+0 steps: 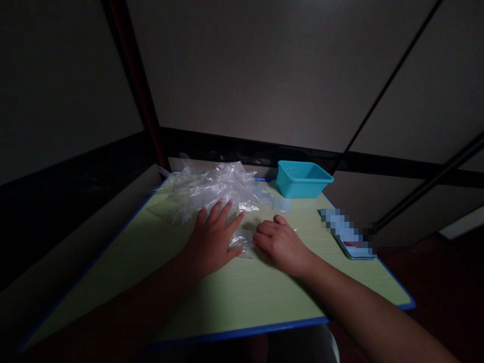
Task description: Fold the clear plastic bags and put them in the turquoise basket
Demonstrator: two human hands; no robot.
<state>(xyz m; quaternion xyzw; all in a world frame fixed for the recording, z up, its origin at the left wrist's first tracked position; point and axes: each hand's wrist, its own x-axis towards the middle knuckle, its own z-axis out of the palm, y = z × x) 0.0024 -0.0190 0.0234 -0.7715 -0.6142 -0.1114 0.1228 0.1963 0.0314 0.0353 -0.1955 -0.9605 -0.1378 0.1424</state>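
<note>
My left hand [214, 239] is open, its fingers spread, and its thumb touches a clear plastic bag [242, 242] that lies on the table. On the other side of that bag, my right hand [280, 242] is closed with the fingers curled down at the bag's right edge. What those fingers pinch, if anything, is hidden beneath them. Just beyond my left fingertips lies a loose heap of crumpled clear plastic bags [223, 181]. A small pale blue square packet [282, 204] rests past my right hand.
A turquoise plastic basket [304, 184] stands at the table's back right corner. Near the right edge lies a phone-like flat object [348, 234], partly blurred out. The pale green table [242, 302] has a blue rim and meets dark panelled walls at the back and left.
</note>
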